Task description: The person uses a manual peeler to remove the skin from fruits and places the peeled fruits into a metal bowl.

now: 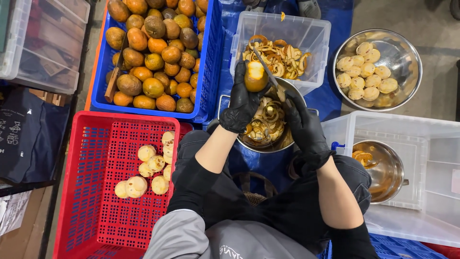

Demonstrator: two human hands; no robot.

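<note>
Concrete floor and blue tarpaulin (335, 96) crowded with crates and bowls, seen from above over a seated worker's knees. Left hand (242, 103), black-gloved, closed around a half-peeled orange fruit (256, 76), held above the far rim of a steel bowl (292, 88) heaped with curled peel. Right hand (303, 125), also gloved, clenched on the handle of a knife (265, 67), blade slanting up and left from the grip, long axis running diagonally across the fruit's right side, tip toward the clear bin of peel (280, 50). Fruit thus up and left of the knife hand, nearer the left hand, in fact inside it. Unpeeled fruit piled in a blue crate (211, 72) at far left; peeled pieces in a red crate (91, 158) near the left knee and in a steel basin (407, 52) at far right.
</note>
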